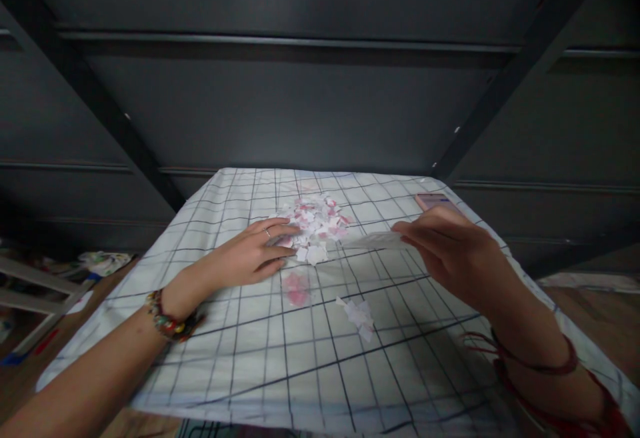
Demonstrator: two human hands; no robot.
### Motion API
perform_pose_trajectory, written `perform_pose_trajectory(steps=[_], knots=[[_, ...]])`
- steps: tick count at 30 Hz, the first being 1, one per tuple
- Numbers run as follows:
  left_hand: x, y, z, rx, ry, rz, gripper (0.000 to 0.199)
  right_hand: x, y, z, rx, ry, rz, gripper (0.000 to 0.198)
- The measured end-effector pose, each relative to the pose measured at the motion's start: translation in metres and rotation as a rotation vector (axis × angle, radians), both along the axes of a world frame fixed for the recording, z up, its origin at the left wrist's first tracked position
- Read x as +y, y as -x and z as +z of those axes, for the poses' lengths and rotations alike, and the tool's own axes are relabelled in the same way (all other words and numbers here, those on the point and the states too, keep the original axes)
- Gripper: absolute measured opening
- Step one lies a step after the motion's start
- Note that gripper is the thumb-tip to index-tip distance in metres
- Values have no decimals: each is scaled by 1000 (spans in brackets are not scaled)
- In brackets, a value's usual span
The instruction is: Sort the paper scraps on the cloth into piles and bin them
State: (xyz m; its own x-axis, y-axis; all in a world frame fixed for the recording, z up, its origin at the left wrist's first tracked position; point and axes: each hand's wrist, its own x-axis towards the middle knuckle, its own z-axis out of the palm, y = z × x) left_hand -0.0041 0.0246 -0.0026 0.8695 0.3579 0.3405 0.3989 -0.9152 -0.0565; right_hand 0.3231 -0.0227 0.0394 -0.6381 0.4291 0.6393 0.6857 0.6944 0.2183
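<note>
A loose pile of torn white and pink paper scraps (320, 218) lies on the checked cloth. My left hand (253, 251), wearing a ring, rests at the pile's left edge with its fingers apart; the fingertips touch the scraps. Between the thumb and fingers of my right hand (445, 248) is the right end of a thin, see-through plastic bag (377, 241), whose other end reaches toward the pile. Nearer to me lie a small clear packet with pink pieces (297, 288) and a separate little heap of white scraps (359, 318).
The table is covered by a white cloth with dark grid lines (240, 365). A pink phone (433, 202) lies beyond my right hand. Dark grey panels (300, 105) stand behind the table. A white chair-like frame (40, 278) is on the floor at left.
</note>
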Motion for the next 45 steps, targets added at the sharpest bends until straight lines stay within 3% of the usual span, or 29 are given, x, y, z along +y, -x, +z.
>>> perform_pose_trajectory(steps=[3,8,12,17,21,24,31,37,43,45], knots=[[0,0,0,-4,-2,3,23,-1,1,-1,-24,51,0,20],[-1,-1,3,-3,-18,-2,23,-11,14,5,3,87,138,23],[-1,0,3,7,-3,12,24,-14,4,10,35,61,97,16],[-1,1,2,8,0,16,23,-13,2,9,-19,165,119,18],[0,1,1,2,-7,14,24,-17,17,10,-22,117,207,21],[0,1,1,3,-15,12,24,-18,13,12,16,88,192,18],[0,1,0,8,-18,7,24,-16,12,9,-53,149,184,23],[1,1,-1,-9,-10,11,24,-19,13,12,30,109,190,21],[1,1,-1,3,-12,12,24,-18,10,11,-48,225,191,22],[1,1,-1,6,-8,19,25,-18,15,9,-21,168,226,21]])
